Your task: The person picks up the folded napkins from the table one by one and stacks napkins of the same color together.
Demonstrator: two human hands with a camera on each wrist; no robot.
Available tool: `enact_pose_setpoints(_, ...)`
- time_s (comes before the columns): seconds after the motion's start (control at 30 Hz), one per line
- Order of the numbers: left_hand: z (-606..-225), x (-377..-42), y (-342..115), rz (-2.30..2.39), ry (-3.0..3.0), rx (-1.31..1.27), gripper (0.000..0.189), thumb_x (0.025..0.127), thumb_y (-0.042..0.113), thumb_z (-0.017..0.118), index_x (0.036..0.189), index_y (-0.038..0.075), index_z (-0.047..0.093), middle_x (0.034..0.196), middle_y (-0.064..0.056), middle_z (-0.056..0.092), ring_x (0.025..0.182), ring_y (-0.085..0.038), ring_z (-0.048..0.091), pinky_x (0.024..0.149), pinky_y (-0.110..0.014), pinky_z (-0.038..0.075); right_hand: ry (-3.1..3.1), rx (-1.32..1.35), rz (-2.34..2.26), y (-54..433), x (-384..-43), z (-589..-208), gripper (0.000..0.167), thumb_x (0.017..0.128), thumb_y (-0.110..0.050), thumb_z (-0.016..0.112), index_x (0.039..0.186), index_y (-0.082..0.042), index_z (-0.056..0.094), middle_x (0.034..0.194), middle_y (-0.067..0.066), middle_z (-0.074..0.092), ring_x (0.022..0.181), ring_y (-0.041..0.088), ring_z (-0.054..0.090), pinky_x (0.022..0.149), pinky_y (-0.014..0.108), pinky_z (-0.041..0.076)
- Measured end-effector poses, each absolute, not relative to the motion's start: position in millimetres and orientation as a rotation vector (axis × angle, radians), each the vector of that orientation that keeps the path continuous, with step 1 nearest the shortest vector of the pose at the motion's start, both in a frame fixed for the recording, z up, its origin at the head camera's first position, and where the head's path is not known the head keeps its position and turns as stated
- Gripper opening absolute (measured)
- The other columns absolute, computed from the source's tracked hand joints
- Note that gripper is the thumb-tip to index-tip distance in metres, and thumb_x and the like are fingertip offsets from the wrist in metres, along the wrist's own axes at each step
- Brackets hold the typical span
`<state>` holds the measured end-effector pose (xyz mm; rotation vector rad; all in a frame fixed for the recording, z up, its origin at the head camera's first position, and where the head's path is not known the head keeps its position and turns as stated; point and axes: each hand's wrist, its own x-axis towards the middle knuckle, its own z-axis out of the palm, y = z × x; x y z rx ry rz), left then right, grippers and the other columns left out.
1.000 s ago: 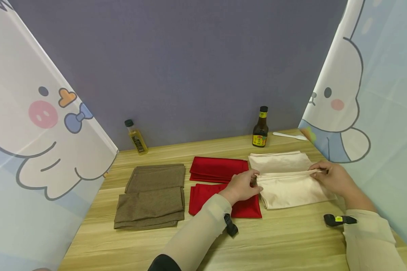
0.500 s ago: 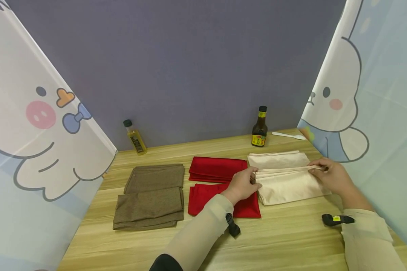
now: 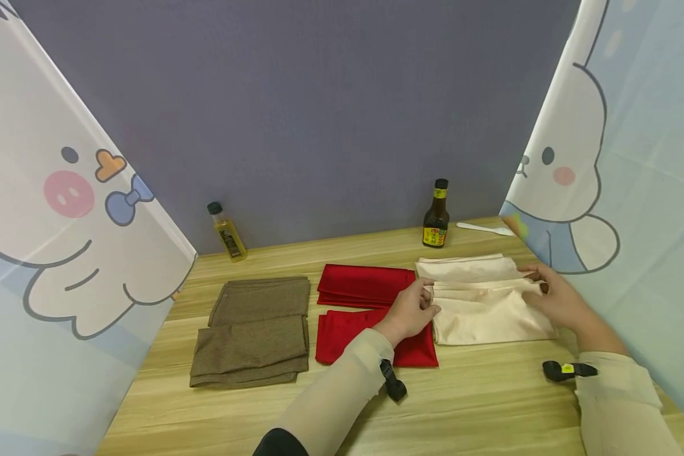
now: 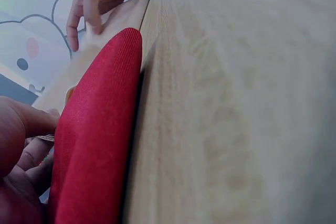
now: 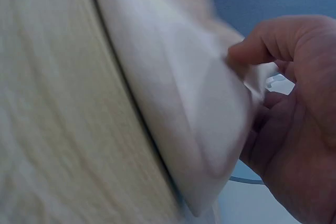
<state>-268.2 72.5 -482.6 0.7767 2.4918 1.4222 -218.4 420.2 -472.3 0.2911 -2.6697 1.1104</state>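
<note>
In the head view, a folded cream cloth (image 3: pixel 484 316) lies at the front right, its surface now rumpled towards the right end. My left hand (image 3: pixel 408 311) pinches its left edge, over the right side of a folded red cloth (image 3: pixel 342 332). At the opposite end my right hand (image 3: pixel 555 301) pinches the upper right corner. Thumb and fingers of the right hand (image 5: pixel 299 82) meet on the raised cream fabric (image 5: pixel 210 108) in the right wrist view. Red cloth (image 4: pixel 100 129) partly hides the left hand's (image 4: pixel 21 150) grip in the left wrist view.
Behind lie a second cream cloth (image 3: pixel 467 269) and a second red cloth (image 3: pixel 367 283). Two brown cloths, one at the back (image 3: pixel 265 297) and one in front, lie left. An oil bottle (image 3: pixel 230 237), a dark sauce bottle (image 3: pixel 436 218) and a white plastic utensil (image 3: pixel 484 228) stand or lie along the wall.
The front cream cloth has shifted slightly away from the person. Its top layer has gone from taut to slack and wrinkled near the right hand, while both hands stay at its ends.
</note>
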Motion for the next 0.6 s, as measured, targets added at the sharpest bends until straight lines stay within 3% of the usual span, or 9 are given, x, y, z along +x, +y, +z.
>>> enact_pose_setpoints(0.13,-485.1,-268.8,72.1,1.432,2.487,0.801,0.064,0.1,0.018,0.075,0.156,0.015,0.043,0.111,0.009,0.06,0.089,-0.001,0.058,0.08,-0.022,0.052,-2.626,0.387,1.119,420.9,-219.2,-475.5,0.066,0.082,0.018,0.062,0.145,0.004,0.051,0.128,0.017,0.055,0.091,0.009,0.049,0.067,0.024,0.038)
enact_pose_setpoints(0.2,-485.7,-268.8,71.6,1.427,2.484,0.803,0.068,0.099,0.019,0.076,0.158,0.016,0.041,0.116,0.008,0.06,0.09,-0.001,0.058,0.081,-0.022,0.052,-2.616,0.395,1.101,420.5,-218.2,-475.3,0.067,0.08,0.019,0.062,0.144,0.004,0.054,0.131,0.011,0.058,0.099,0.005,0.05,0.071,0.02,0.04)
enact_pose_setpoints(0.37,-486.5,-268.4,69.8,1.418,2.45,0.844,0.074,0.096,0.017,0.08,0.158,0.023,0.041,0.127,0.005,0.06,0.095,0.0,0.06,0.085,-0.024,0.053,-2.642,0.283,1.163,419.5,-213.3,-468.2,0.056,0.093,0.008,0.068,0.146,0.006,0.051,0.135,0.019,0.056,0.097,-0.005,0.054,0.071,0.019,0.051)
enact_pose_setpoints(0.5,-486.9,-267.7,69.3,1.445,2.413,0.884,0.053,0.096,0.01,0.078,0.14,0.027,0.056,0.124,0.007,0.059,0.096,-0.001,0.061,0.085,-0.024,0.053,-2.622,0.197,1.227,419.4,-212.8,-464.9,0.053,0.098,0.0,0.071,0.146,0.008,0.049,0.133,0.028,0.054,0.093,-0.007,0.056,0.069,0.02,0.055)
enact_pose_setpoints(0.6,-486.5,-266.7,69.5,1.473,2.407,0.898,0.037,0.097,0.007,0.076,0.126,0.026,0.064,0.118,0.009,0.061,0.096,0.0,0.061,0.084,-0.022,0.053,-2.581,0.164,1.237,420.3,-214.6,-465.1,0.049,0.098,-0.001,0.072,0.141,0.008,0.052,0.126,0.024,0.06,0.092,-0.007,0.058,0.069,0.018,0.054)
